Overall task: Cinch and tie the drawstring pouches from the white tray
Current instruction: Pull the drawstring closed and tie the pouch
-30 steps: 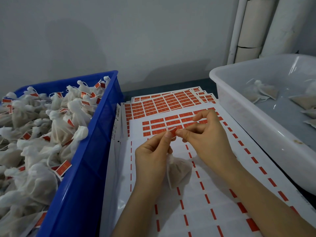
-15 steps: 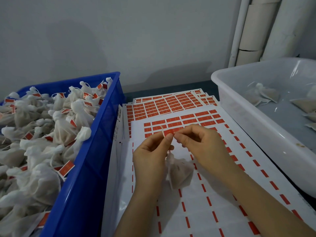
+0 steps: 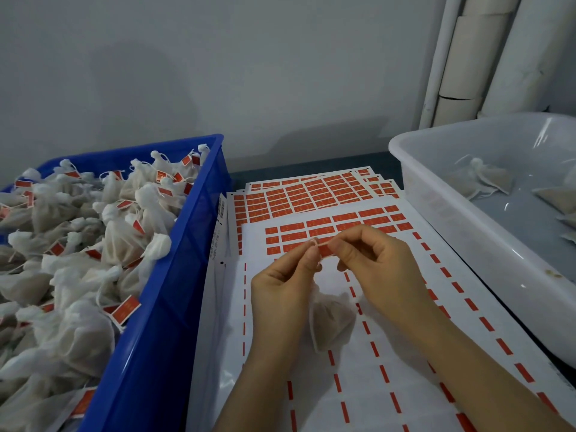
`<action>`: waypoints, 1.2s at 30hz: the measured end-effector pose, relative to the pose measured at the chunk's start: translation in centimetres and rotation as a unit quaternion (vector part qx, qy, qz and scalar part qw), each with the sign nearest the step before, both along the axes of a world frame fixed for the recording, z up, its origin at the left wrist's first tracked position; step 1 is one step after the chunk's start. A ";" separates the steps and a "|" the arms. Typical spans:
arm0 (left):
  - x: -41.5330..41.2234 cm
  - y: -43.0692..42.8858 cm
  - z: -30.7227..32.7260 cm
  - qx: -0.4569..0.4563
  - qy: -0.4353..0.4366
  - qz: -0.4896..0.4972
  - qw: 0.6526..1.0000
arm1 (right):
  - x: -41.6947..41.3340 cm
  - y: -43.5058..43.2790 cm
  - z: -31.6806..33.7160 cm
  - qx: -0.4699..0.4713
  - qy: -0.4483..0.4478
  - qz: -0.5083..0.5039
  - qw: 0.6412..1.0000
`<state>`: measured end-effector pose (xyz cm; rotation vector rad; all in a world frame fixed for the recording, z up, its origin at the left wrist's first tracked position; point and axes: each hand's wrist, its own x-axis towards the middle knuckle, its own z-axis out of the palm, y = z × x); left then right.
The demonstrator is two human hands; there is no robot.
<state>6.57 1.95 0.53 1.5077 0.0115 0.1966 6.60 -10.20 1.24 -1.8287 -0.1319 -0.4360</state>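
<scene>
A small white drawstring pouch [image 3: 333,319] hangs below my two hands, over the sticker sheets. My left hand [image 3: 285,282] pinches the pouch's string near its top. My right hand [image 3: 378,266] pinches a red sticker label [image 3: 325,250] against that string, fingertips of both hands almost touching. The white tray [image 3: 473,232] at the right holds a few loose, flat pouches [image 3: 486,179].
A blue crate [image 3: 162,322] on the left is heaped with tied, labelled pouches [image 3: 71,260]. Sheets of red stickers [image 3: 314,198] lie fanned out on the table between crate and tray, the top sheet [image 3: 389,353] mostly peeled. White pipes [image 3: 467,57] stand at the back right.
My right hand has curled its fingers in and closed on the red label at the string. The pouch still hangs between the hands; both hands stay in about the same place.
</scene>
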 end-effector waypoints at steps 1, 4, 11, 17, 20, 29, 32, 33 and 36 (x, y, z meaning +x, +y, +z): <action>0.1 0.1 0.0 -0.005 -0.002 0.004 1.000 | 0.0 0.0 0.1 0.004 0.000 0.001 1.000; 0.2 0.2 -0.1 -0.004 -0.012 0.012 1.000 | 0.0 0.0 0.0 -0.001 0.003 0.013 1.000; 0.5 0.1 -0.8 0.035 -0.014 0.006 0.999 | -0.1 0.2 -0.2 -0.007 0.004 0.036 0.999; 0.4 -0.1 -0.9 0.078 -0.032 0.010 0.996 | -0.1 1.0 -0.6 -0.024 0.029 0.077 0.996; 0.2 -0.2 -0.9 0.097 -0.042 0.006 0.994 | -0.1 1.0 -1.0 -0.041 0.033 0.075 0.996; 0.4 0.0 -0.6 0.077 -0.061 -0.008 0.995 | 0.0 0.6 -0.7 -0.021 0.020 0.033 0.999; 0.3 -0.2 -0.7 0.077 -0.051 -0.014 0.996 | -0.1 0.6 -0.7 -0.017 0.018 0.043 0.999; 0.2 -0.2 -0.8 0.080 -0.051 -0.013 0.995 | -0.1 0.6 -0.8 -0.017 0.019 0.049 0.998; 0.0 -0.1 -0.9 0.096 -0.058 -0.004 0.994 | 0.0 1.0 -1.1 -0.029 0.028 0.069 0.997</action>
